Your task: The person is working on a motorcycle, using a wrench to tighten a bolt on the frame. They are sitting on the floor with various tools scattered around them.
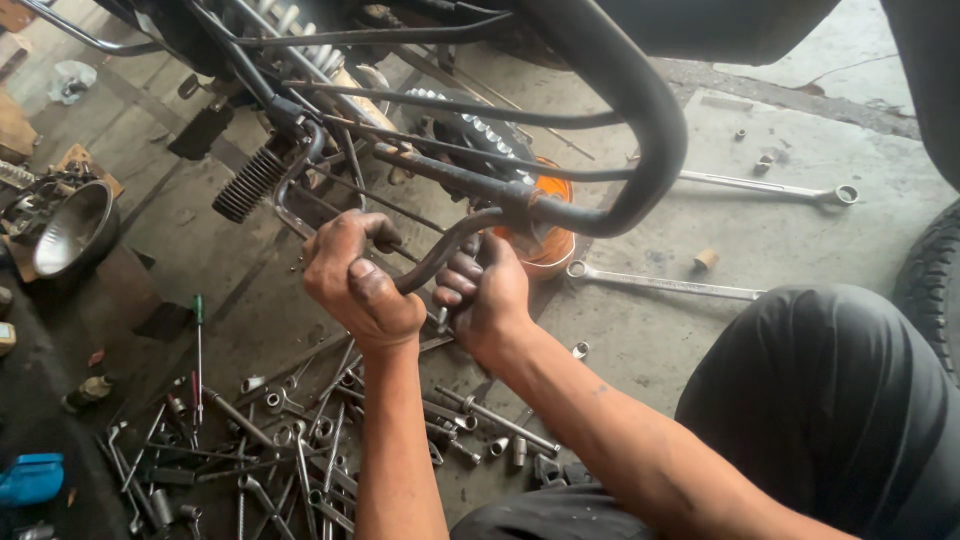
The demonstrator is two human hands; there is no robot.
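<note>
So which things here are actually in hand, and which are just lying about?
In hand:
- left hand and right hand, both gripping the curved metal bar
- dark tubular frame that the bar joins

Lying about:
- pile of wrenches and sockets
- two long spanners
- green-handled screwdriver
- headlamp reflector

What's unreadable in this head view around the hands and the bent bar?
- Bent dark metal bar: its lower end is hidden inside the left hand and right hand.
- Orange round part: mostly behind the black tubular frame.
- Black rubber tyre: cut by the right edge.
</note>
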